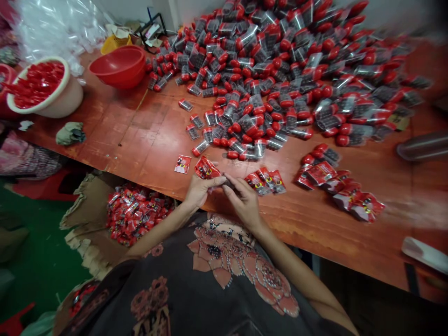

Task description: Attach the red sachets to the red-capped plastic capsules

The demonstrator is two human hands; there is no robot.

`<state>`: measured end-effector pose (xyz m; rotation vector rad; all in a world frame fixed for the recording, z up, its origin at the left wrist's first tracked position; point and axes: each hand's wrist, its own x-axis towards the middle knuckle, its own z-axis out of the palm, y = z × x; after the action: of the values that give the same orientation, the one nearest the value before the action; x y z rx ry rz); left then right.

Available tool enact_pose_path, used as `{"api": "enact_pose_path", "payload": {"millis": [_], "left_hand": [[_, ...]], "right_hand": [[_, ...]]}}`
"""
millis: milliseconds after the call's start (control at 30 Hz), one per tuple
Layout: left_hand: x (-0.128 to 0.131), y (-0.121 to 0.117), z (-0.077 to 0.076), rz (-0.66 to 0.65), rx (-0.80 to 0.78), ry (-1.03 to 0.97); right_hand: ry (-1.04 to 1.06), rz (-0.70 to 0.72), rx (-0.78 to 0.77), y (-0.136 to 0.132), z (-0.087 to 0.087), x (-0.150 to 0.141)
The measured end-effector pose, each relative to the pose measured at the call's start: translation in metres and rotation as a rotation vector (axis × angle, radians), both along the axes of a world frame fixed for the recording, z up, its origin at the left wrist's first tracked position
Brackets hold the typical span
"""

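Both my hands meet at the near edge of the table. My left hand (199, 190) is closed on a red printed packet (206, 168), which sticks up above its fingers. Fingers and thumb of my right hand (245, 200) pinch a small dark piece (228, 181) beside the left thumb; its kind is hard to make out. A flat red packet (182, 164) lies left of my hands. Just to the right, several red packets (266, 181) overlap on the table. Beyond my hands lies a big heap of clear tubes with red caps (259, 100).
Farther right stretches a row of red packets (345, 189). At the left stand a red bowl (119, 67) and a white tub (66, 95) of red pieces, with a crumpled cloth (70, 133) nearby. Below the table edge, a cardboard box (82, 219) holds many red packets.
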<state>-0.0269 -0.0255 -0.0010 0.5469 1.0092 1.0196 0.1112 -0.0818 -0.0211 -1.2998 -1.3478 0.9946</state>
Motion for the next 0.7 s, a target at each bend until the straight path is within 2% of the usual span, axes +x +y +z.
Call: {"api": "enact_pose_path", "payload": {"millis": [100, 233, 467, 533, 700], "left_hand": [[0.0044, -0.0037, -0.0001, 0.036, 0.005, -0.006], [0.0043, -0.0032, -0.0019, 0.154, 0.044, -0.034], [0.0033, -0.0082, -0.0070, 0.117, 0.031, 0.018], [0.0030, -0.0081, -0.0060, 0.125, 0.038, 0.015], [0.0024, -0.0057, 0.0014, 0.100, 0.058, -0.010]], "right_hand": [[0.042, -0.062, -0.018, -0.0036, -0.0012, -0.0033], [0.091, -0.128, -0.068, -0.0055, -0.0036, -0.0037], [0.311, -0.167, -0.166, -0.0058, -0.0063, -0.0089], [0.272, -0.128, -0.150, -0.0063, -0.0047, -0.0078], [-0.015, -0.101, 0.057, -0.0092, -0.0003, -0.0011]]}}
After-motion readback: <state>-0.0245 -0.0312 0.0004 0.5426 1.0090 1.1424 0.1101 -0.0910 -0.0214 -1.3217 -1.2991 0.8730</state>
